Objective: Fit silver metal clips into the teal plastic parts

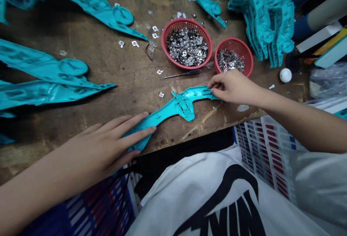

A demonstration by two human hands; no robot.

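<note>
A long curved turquoise plastic part (165,110) lies across the wooden table's front, its ribbed bracket-like middle facing up. Over its left end rests my left hand (108,145), fingers stretched out and touching the plastic. My right hand (229,87) is at the part's right end, thumb and fingers pinched together; whatever is between the fingertips is hidden. Just behind that hand stands a small red basket (251,60) of tiny metal pieces. A larger red basket (165,49) with metal clips (188,46) is farther left, and a thin screwdriver (191,72) lies before it.
More turquoise parts lie at the left (38,91) and in a stack (257,19) at the back right. Loose metal clips (135,43) are scattered over the table (89,123). A white ball (285,75) sits at the right. Plastic crates (267,138) stand below the table's front edge.
</note>
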